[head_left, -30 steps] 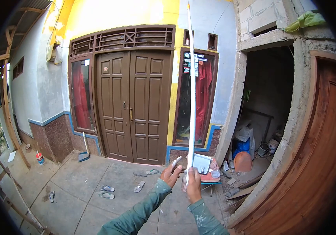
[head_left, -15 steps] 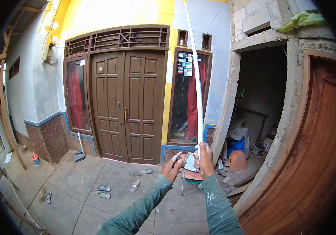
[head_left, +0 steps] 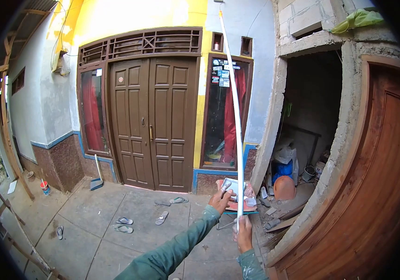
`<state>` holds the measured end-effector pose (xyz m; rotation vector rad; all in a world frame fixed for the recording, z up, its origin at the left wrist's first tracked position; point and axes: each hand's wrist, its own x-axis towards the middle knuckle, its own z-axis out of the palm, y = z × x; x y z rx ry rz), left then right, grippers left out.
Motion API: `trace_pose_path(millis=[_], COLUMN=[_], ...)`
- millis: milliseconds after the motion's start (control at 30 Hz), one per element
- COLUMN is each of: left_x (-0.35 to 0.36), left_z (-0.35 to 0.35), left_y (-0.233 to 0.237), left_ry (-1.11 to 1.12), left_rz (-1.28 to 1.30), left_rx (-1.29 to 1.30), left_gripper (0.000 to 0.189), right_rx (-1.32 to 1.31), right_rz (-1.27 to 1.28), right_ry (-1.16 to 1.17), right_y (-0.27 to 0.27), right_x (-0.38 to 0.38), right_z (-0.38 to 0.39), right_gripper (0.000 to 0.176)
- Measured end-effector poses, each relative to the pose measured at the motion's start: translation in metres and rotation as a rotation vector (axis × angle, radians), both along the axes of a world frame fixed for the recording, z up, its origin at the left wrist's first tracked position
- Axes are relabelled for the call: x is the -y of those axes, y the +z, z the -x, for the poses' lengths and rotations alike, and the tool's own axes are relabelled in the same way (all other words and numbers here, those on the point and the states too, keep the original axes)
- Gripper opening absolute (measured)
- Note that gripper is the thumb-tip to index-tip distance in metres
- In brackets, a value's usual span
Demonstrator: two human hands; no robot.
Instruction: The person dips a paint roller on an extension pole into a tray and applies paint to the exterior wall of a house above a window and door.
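Observation:
A long white pole (head_left: 234,88) with an orange end rises up the wall, and a metal roller frame (head_left: 219,1) shows at its top, partly cut off by the upper edge. My right hand (head_left: 244,234) is wrapped around the pole's lower end. To the left of the pole, my left hand (head_left: 220,200) is raised with its fingers apart, holding nothing. Behind the hands, a white paint tray (head_left: 231,183) rests on a small red-topped folding table (head_left: 249,189), partly hidden by my left hand and the pole. Whitish paint marks my fingers and right sleeve.
Brown double doors (head_left: 152,126) and a dark window (head_left: 218,116) face me. Several sandals (head_left: 124,224) lie on the concrete floor. A dustpan (head_left: 96,183) and red paint can (head_left: 45,188) stand left. At right are a rubble-strewn doorway and a wooden door (head_left: 358,200).
My right hand has moved down with the pole, bringing the orange end and roller frame into view. My left hand has shifted right, closer to the pole.

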<state>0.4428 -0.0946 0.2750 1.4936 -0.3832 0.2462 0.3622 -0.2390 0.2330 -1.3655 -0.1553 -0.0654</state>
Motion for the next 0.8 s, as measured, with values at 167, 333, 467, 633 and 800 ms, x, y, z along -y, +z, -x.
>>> trace_pose_path(millis=[167,333,467,633,800], left_x=[0.022,0.036,0.043,0.047,0.051], left_z=[-0.001,0.03,0.041,0.067,0.081], left_y=[-0.03,-0.055,-0.09,-0.109,-0.137], left_ry=[-0.013,0.024,0.019,-0.049,-0.088], left_rz=[-0.003,-0.029,0.017,0.016,-0.05], left_rx=[-0.022,-0.006,-0.052,-0.106,-0.172], left_gripper=[0.049,0.05,0.052,0.048,0.053], right_rx=[-0.072,-0.147,-0.147,0.053,0.035], right_rz=[0.006,-0.013,-0.007,-0.002,0.029], right_ry=[-0.022,0.002,-0.008,-0.075,-0.161], right_y=[-0.036,-0.062,-0.089,-0.139,-0.183], right_x=[0.009,0.014,0.016,0.024,0.03], right_z=[0.026,0.054,0.07,0.082,0.096], right_gripper=[0.037,0.032,0.038,0.033,0.035])
